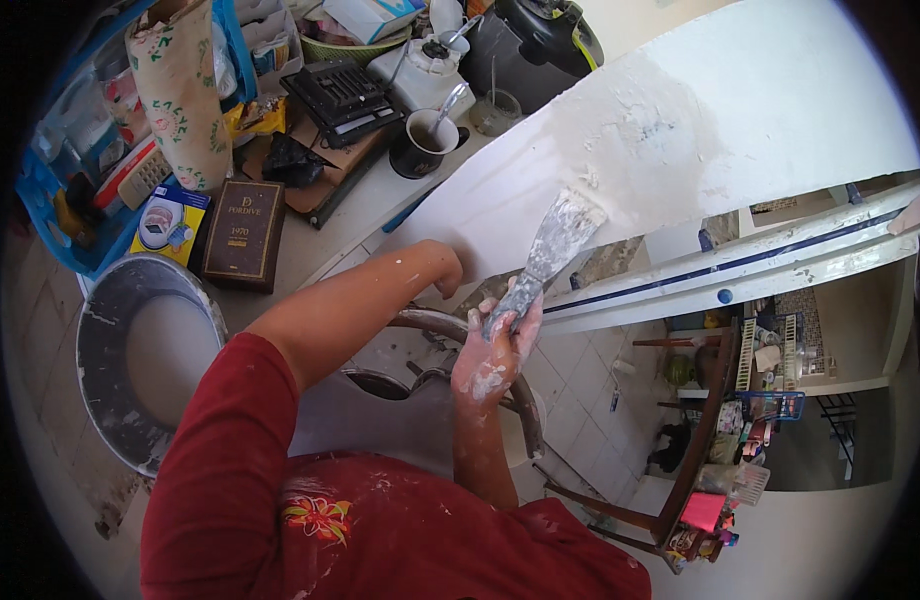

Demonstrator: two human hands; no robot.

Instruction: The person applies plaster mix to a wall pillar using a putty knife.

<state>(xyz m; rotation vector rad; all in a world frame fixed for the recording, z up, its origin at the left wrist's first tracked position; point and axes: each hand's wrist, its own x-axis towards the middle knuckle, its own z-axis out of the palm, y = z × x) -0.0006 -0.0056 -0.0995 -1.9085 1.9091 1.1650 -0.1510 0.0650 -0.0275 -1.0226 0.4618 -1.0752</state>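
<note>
My right hand (492,355), smeared with white paste, is closed around the handle of a putty knife (555,245). The wide, crusted blade points up and to the right, its edge against the lower part of a long white panel (810,90). A greyish patch of rough, damp-looking filler (640,130) covers the panel just beyond the blade. My left hand (440,266) is bent at the wrist beside the panel's lower left edge. Its fingers are mostly hidden, so whether it touches or holds the panel cannot be seen.
At left stands a grey bucket (88,345) of milky liquid. A dark brown box (244,236), a black mug (416,160) with a spoon and a white jug (420,75) crowd the counter. A round-backed chair (528,415) stands below my hands; a cluttered table (695,450) lies right.
</note>
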